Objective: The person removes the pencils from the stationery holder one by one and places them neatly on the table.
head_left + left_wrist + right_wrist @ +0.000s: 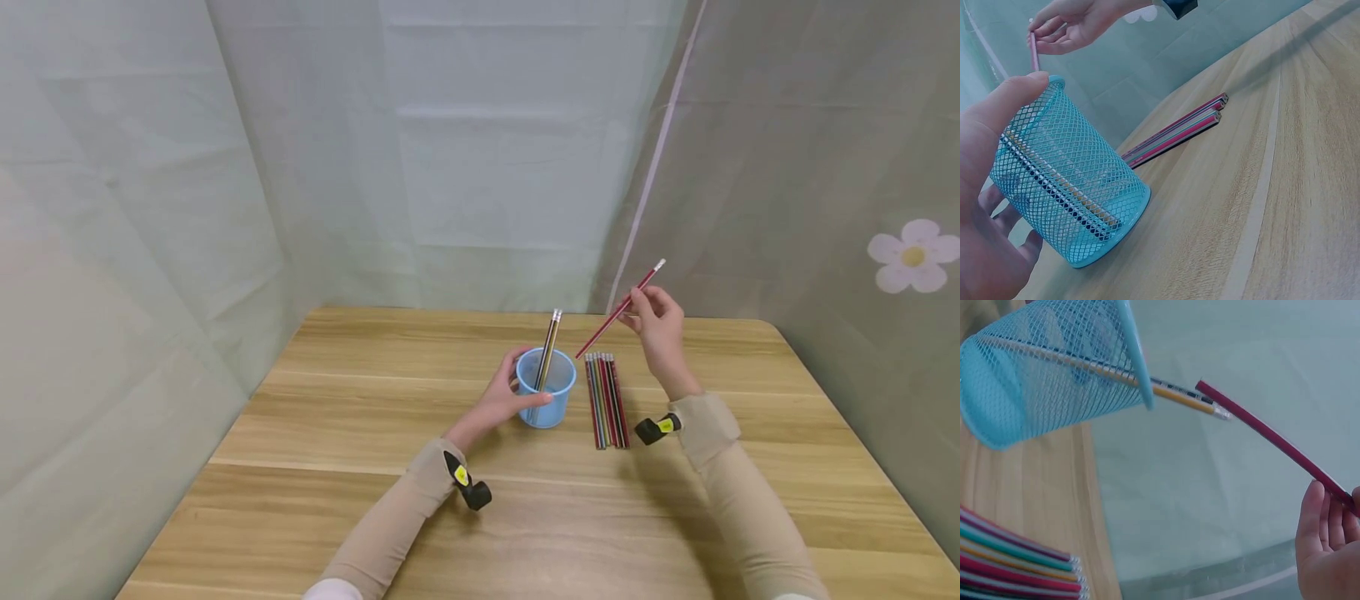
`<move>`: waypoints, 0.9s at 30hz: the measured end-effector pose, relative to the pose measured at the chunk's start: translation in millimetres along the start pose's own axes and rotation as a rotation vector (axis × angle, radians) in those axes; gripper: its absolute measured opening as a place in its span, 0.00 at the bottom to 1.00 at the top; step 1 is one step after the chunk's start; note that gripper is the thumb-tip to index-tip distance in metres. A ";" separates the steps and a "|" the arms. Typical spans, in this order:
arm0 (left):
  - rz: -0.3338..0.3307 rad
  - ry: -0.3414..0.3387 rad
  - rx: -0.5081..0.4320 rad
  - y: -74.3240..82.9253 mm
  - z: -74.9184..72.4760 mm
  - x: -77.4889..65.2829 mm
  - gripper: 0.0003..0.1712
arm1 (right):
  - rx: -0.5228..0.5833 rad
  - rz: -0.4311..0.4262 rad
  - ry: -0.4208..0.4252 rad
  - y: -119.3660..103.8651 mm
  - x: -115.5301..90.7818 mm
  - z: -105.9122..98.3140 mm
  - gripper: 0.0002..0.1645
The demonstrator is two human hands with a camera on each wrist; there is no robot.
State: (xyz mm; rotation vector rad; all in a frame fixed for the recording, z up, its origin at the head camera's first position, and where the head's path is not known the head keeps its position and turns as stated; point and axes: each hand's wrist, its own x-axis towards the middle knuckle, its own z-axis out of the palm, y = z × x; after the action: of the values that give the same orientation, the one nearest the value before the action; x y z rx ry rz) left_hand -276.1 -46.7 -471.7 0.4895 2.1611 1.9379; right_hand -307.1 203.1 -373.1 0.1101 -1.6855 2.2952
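Note:
My left hand (504, 398) holds a light blue mesh pencil cup (555, 412) upright on the table, thumb along the near side and fingers round the far side. Two pencils (550, 342), one dark and one yellow, lean inside it with their eraser ends above the rim. Up to the right, my right hand (660, 329) pinches a red pencil (611, 321) between thumb and fingers. That pencil slants, its eraser end high and its lower end just right of the cup's rim. In the right wrist view the red pencil (1266, 432) points toward the cup's mouth.
A row of several pencils (606, 400) in mixed colours lies side by side on the wooden table (360, 417), right of the cup. Pale cloth (517, 167) hangs behind and at both sides of the table. Each wrist carries a small black camera (656, 428).

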 end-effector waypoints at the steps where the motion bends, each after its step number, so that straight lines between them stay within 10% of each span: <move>1: -0.003 0.001 0.001 -0.1 -0.1 0.1 0.51 | -0.015 0.012 0.000 -0.1 0.0 -2.1 0.04; 27: -0.003 -0.006 -0.021 -0.2 -2.1 -5.6 0.50 | -0.491 0.178 -0.088 44.3 -0.6 -50.1 0.16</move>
State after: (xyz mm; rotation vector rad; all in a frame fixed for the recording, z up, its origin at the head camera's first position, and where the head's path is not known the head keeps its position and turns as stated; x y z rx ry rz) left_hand -271.7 -50.8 -472.0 0.4867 2.1341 1.9534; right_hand -313.3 238.2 -429.7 -0.0464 -2.3331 1.9387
